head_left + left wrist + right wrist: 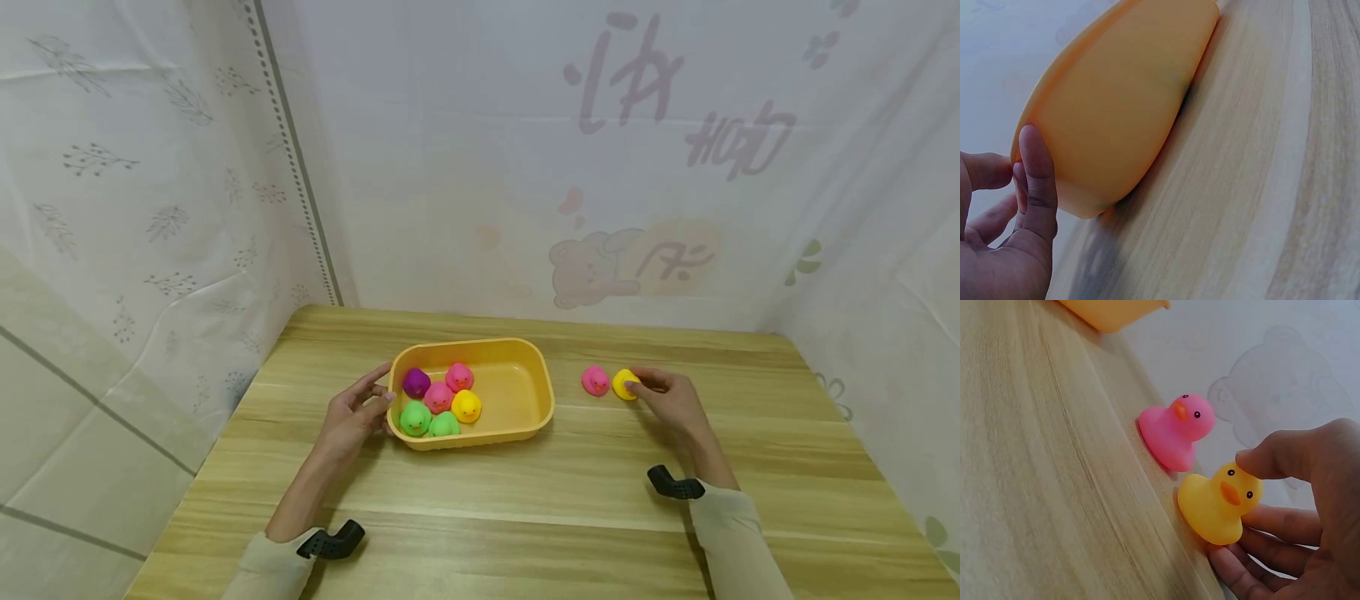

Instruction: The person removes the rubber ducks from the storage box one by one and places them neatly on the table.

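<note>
My left hand [348, 421] grips the left end of a yellow plastic basin [517, 392], with thumb and fingers at its rim. Inside the basin, toward its left side, lie a purple rubber duck [416, 383], two pink ones [459, 377], two green ones [415, 418] and one yellow one [467, 407]. To the right of the basin, my right hand [673, 406] holds another yellow rubber duck [1213, 509], thumb on its head and fingers behind its body. Close beside that duck, a pink rubber duck [1175, 432] sits upright on the table.
The wood-grain table [480, 508] carries everything. Patterned white curtains [450, 167] hang behind it and at both sides. A black wrist mount [333, 542] sits on the left sleeve and another black mount [675, 483] on the right.
</note>
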### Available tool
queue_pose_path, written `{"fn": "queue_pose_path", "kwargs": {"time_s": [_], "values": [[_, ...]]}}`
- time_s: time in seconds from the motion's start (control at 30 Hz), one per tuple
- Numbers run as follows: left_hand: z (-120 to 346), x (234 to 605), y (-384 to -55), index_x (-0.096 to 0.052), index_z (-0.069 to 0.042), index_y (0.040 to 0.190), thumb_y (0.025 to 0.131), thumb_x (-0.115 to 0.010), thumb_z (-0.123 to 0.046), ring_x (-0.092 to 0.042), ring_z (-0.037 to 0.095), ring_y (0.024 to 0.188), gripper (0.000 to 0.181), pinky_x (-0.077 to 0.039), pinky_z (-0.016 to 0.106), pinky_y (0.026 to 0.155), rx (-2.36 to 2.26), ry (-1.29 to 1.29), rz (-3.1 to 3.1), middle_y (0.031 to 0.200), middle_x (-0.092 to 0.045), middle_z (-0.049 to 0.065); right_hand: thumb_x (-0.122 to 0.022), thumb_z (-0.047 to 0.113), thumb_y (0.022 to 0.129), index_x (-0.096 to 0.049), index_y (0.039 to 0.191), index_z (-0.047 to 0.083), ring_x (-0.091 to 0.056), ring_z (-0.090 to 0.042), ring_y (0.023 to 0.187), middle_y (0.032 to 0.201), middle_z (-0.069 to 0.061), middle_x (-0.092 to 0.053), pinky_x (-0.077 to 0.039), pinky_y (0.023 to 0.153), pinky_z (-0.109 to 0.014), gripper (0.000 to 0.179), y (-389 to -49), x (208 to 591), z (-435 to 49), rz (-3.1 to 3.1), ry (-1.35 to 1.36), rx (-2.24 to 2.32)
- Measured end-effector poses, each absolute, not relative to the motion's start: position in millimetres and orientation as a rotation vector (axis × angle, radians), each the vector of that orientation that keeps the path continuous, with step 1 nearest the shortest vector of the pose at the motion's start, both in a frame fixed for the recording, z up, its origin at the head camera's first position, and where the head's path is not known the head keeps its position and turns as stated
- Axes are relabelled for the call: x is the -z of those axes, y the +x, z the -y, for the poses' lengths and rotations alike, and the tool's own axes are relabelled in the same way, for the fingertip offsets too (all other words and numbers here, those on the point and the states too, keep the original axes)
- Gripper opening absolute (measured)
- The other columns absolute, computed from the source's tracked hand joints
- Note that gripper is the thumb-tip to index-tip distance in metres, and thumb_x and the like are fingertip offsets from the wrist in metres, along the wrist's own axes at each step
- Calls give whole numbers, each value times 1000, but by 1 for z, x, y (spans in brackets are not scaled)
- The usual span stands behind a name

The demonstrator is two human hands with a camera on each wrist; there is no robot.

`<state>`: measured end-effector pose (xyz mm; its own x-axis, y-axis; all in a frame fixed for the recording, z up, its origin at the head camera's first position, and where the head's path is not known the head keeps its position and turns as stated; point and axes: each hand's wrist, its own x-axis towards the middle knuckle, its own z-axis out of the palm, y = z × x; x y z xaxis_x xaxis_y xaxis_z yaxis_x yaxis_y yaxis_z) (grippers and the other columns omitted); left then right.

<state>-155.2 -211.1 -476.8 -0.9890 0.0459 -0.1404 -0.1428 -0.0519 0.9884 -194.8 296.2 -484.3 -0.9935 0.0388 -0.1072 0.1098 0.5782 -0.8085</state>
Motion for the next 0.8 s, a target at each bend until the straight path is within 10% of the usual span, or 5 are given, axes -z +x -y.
{"fn": "queue_pose_path", "kwargs": {"time_s": [0.8], "values": [[211, 475, -154, -47, -13, 154, 101, -65, -10, -59, 9, 67, 56, -57, 22, 62, -2182, -114, -2073, 105, -51, 3, -55, 53, 103, -49, 151, 5, -52, -45, 135, 150, -25, -51, -48, 110, -59, 68, -193, 476, -295, -2763, 15, 1250]]}}
